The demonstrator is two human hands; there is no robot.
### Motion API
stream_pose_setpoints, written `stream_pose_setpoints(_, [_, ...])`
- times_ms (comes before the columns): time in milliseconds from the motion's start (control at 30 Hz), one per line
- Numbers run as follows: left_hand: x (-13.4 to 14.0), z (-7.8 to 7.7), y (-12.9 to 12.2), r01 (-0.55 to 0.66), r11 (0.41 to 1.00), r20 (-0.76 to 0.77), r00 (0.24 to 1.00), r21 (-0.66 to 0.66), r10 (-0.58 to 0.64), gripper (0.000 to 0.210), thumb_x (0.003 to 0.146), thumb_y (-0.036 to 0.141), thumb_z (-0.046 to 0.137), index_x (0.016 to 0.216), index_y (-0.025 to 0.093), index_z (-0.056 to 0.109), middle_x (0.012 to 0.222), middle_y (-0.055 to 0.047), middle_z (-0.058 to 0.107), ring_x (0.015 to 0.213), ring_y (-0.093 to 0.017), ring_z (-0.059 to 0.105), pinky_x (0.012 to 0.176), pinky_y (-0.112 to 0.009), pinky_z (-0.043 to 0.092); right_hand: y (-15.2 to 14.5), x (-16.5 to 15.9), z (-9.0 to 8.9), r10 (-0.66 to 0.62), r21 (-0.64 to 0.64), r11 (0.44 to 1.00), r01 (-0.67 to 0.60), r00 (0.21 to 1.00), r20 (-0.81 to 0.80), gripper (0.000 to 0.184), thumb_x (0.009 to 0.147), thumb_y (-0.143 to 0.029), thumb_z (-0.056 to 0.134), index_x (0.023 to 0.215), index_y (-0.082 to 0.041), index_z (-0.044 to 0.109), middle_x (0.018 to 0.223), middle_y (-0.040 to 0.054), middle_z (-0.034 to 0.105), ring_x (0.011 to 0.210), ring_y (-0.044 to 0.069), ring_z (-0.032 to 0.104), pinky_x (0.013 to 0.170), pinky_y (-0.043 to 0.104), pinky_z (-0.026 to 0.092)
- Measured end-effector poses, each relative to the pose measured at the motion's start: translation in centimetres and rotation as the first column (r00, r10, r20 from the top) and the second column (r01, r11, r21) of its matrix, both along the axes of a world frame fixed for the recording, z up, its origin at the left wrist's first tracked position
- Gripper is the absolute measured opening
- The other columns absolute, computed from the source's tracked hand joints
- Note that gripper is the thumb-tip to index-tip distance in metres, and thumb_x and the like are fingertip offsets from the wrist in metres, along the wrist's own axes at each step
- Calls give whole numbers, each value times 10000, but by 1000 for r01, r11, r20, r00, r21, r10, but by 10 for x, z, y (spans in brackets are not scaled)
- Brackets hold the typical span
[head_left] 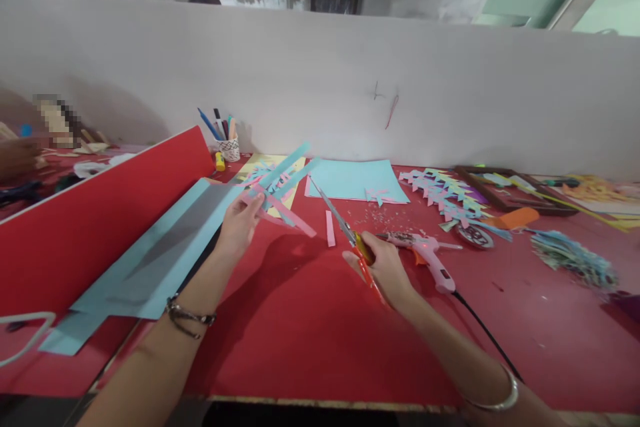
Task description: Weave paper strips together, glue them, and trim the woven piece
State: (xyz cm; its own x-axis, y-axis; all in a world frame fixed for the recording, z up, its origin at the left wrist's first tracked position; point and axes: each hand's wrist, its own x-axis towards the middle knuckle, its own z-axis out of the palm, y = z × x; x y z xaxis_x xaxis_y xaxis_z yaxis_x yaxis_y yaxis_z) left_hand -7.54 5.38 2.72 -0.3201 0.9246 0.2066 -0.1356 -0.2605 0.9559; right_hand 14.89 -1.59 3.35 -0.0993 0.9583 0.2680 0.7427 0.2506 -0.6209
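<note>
My left hand [241,221] pinches a bunch of crossed pink and light blue paper strips [295,215], raised above the red table [300,327]. In my right hand [384,265] is a pair of scissors [341,221] with orange and yellow handles, its blades pointing up and left toward the strips. The blade tips lie close to the strips; whether they touch, I cannot tell. A short pink paper strip [331,228] lies on the table between my hands. Just right of the scissors rests a pink glue gun [425,252] with a black cord.
Light blue sheets [350,177] lie at the back, near paper scraps. Zigzag paper strips [440,193], a fringed paper bundle [575,260] and a dark tray [515,190] are on the right. A red board [110,213], blue paper [150,280] and a pen cup [229,149] stand left, beyond them another person's hand [20,159].
</note>
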Motion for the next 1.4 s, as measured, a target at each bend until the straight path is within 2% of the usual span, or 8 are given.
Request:
stream_pose_setpoints(133, [-6, 12, -4, -58, 998, -393, 917, 23, 62, 264, 574, 428, 584, 687, 192, 547, 622, 6, 574, 637, -170, 542, 610, -277, 433, 0, -2, 1, -20, 9, 1000, 20, 1000, -15, 408, 696, -547, 423, 555, -220, 225, 490, -62, 277, 465, 80, 235, 448, 214, 181])
stream_pose_setpoints(267, [-5, 23, -7, 49, 999, -613, 789, -4, -41, 297, 558, 461, 577, 679, 189, 584, 718, -37, 613, 774, -234, 558, 695, -309, 430, 0, -1, 2, -33, 26, 999, 36, 994, -103, 383, 696, -527, 423, 562, -221, 237, 487, -64, 269, 464, 80, 239, 448, 214, 204])
stream_pose_setpoints(467, [-4, 32, -8, 154, 988, -500, 854, -17, -142, 386, 631, 505, 548, 809, 163, 572, 779, -29, 628, 771, -192, 567, 703, -289, 448, 1, 3, 1, -31, 65, 997, 47, 974, -223, 383, 698, -512, 436, 565, -220, 228, 483, -74, 231, 459, 70, 224, 433, 209, 182])
stream_pose_setpoints(767, [-15, 80, -28, 97, 976, -654, 755, 194, 55, 225, 637, 371, 609, 760, 187, 573, 693, -4, 623, 666, -159, 573, 606, -265, 467, -9, -7, -1, 34, 91, 996, 11, 879, -476, 275, 728, -424, 446, 611, -214, 313, 540, -64, 238, 506, 78, 249, 456, 218, 238])
stream_pose_setpoints(933, [-17, 88, -27, -40, 929, -439, 874, 368, 211, 275, 715, 322, 588, 956, 222, 499, 730, 31, 604, 680, -122, 576, 572, -258, 463, -8, -7, -2, 18, 22, 1000, -5, 792, -611, 313, 698, -476, 515, 647, -217, 347, 517, -77, 263, 443, 65, 262, 408, 214, 246])
stream_pose_setpoints(1133, [-15, 88, -20, 61, 966, -322, 946, 251, 23, 470, 698, 287, 595, 1118, 238, 389, 794, 24, 601, 697, -133, 594, 615, -302, 496, -2, -9, -8, -18, -73, 996, -45, 726, -687, 338, 663, -485, 550, 639, -220, 342, 474, -86, 305, 386, 56, 293, 348, 204, 245])
stream_pose_setpoints(1267, [-16, 87, -21, 242, 947, -455, 882, 210, -125, 656, 680, 307, 591, 1248, 235, 271, 793, 10, 597, 637, -124, 582, 604, -290, 493, -1, -12, -2, -11, -36, 999, -21, 699, -715, 329, 620, -454, 583, 622, -214, 358, 489, -85, 327, 388, 49, 306, 367, 208, 282])
stream_pose_setpoints(1400, [-18, 84, -23, 387, 915, -603, 759, 116, -245, 768, 686, 286, 567, 1327, 204, 151, 787, 3, 603, 672, -132, 589, 633, -283, 483, 1, -6, 24, 43, 129, 990, 61, 733, -679, 275, 613, -387, 612, 625, -209, 403, 570, -55, 424, 452, 59, 373, 441, 225, 355])
